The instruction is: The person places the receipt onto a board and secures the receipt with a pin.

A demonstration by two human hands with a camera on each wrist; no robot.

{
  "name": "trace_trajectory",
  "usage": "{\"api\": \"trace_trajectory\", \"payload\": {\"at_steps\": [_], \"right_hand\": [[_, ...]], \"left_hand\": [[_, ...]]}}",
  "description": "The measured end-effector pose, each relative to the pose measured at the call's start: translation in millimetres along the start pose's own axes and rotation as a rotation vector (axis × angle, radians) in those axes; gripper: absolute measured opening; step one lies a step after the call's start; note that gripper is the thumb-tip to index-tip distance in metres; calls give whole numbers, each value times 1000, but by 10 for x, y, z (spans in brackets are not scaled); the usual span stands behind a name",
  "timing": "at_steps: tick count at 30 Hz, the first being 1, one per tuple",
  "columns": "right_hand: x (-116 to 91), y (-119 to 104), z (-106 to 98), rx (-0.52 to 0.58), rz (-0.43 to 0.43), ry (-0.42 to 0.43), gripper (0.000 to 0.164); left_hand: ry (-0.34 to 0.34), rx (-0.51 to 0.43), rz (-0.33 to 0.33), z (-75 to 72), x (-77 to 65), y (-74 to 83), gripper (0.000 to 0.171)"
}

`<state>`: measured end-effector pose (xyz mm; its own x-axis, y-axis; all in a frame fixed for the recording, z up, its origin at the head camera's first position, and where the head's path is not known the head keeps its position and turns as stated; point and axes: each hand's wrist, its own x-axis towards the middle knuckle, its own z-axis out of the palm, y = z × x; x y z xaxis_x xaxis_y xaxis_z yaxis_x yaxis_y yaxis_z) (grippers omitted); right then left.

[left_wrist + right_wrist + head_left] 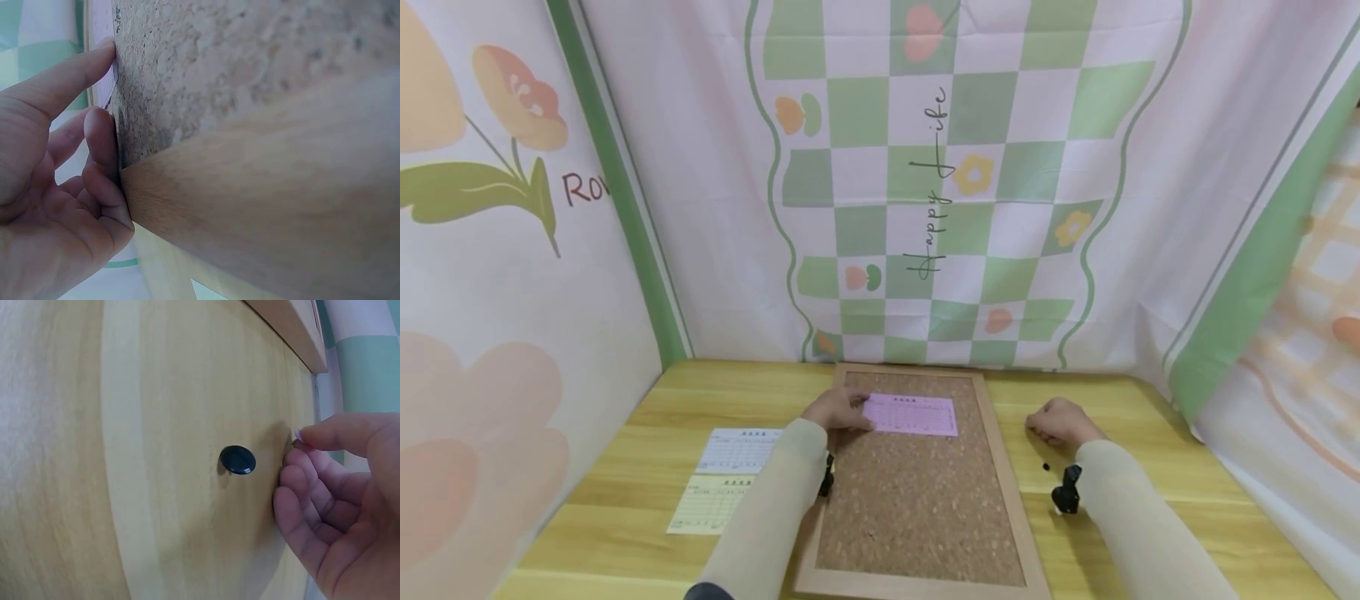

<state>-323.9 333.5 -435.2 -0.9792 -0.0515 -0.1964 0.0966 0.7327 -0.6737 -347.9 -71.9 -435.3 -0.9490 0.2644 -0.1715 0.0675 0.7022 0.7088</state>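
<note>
Unclenched left grip (838, 410) presses pink slip (913, 416); black tack (237, 460) neighbours right grip (1063, 422), hold unclear.

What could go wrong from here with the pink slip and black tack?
The pink slip could skew on the corkboard: no tack visibly fastens it, and only the left hand touches it, at one end. The black tack, loose on the table near the right hand, might be knocked away or prick a finger.
</note>
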Motion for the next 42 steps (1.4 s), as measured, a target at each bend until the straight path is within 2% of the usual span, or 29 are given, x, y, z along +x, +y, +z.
{"api": "trace_trajectory", "payload": {"at_steps": [13,21,29,36,42], "right_hand": [[24,26,-15,-6,-18,30,21],[40,-17,-13,22,-77,55,29],[59,-177,62,235,-147,2,30],[106,-352,189,299,-165,-16,33],[145,-534,322,321,-162,2,36]], "left_hand": [[-5,-9,1,-21,-73,55,66],[-9,-21,-2,-17,-45,36,66],[-5,-9,0,1,-1,2,68],[-5,-12,-4,-3,-36,24,67],[-8,-6,0,-14,-63,38,67]]}}
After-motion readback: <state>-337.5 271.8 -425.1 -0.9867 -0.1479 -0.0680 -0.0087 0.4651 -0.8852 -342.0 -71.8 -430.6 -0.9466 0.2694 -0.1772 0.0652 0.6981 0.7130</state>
